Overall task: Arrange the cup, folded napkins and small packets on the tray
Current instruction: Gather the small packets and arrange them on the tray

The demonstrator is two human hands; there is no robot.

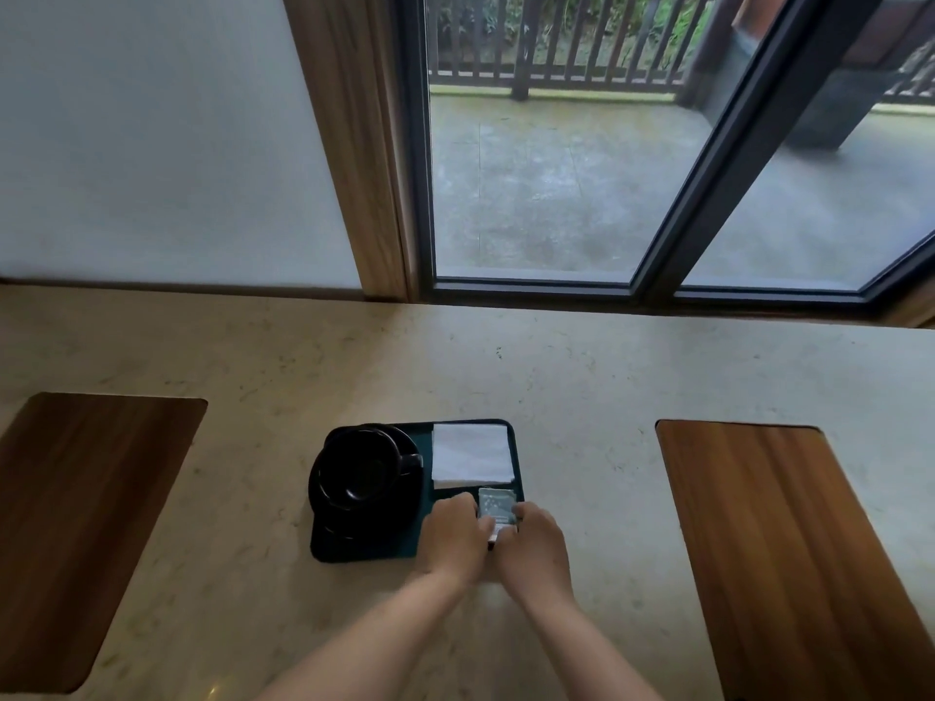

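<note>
Two hands [498, 541], packets [497, 505] between, tray [364, 551]

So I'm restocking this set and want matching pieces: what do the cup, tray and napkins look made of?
The cup looks like glazed black ceramic: glossy, with soft highlights inside. The tray seems matte, dark plastic or rubbery material, with rounded corners and no shine, though the picture leaves it open. The napkins look like white paper tissue, folded square with crisp edges, possibly thin cloth.
</note>
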